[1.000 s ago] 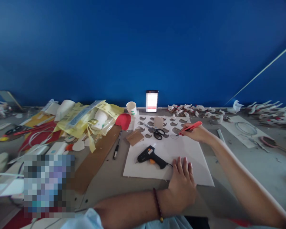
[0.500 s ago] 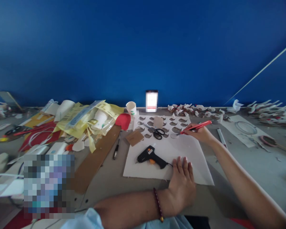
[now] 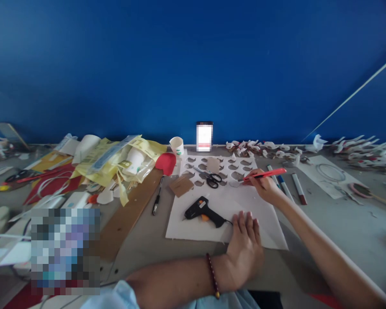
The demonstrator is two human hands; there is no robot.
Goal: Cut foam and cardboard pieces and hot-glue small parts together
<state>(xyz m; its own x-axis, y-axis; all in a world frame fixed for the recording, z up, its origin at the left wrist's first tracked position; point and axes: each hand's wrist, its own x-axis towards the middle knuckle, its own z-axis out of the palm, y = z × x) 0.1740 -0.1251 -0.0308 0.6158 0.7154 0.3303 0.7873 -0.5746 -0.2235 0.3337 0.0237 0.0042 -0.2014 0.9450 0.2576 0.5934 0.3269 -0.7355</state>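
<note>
My right hand grips a red craft knife, its blade tip down at a small rounded outline on a white sheet. Rows of curved, leaf-like cut-outs run across the sheet's far half. My left hand lies flat with fingers stretched over the sheet's near edge, holding nothing. Just left of those fingers rests a black glue gun. Dark-handled scissors lie open among the cut-outs, near a brown cardboard piece at the left edge.
Markers lie right of the sheet. A phone stands against the blue wall, a paper cup to its left. Yellow packaging is piled at left, beside a brown board. White paper pieces crowd the far right.
My right hand and forearm have shifted slightly left, uncovering more of the markers. The knife tip stays near the same spot, and my left hand keeps its place.
</note>
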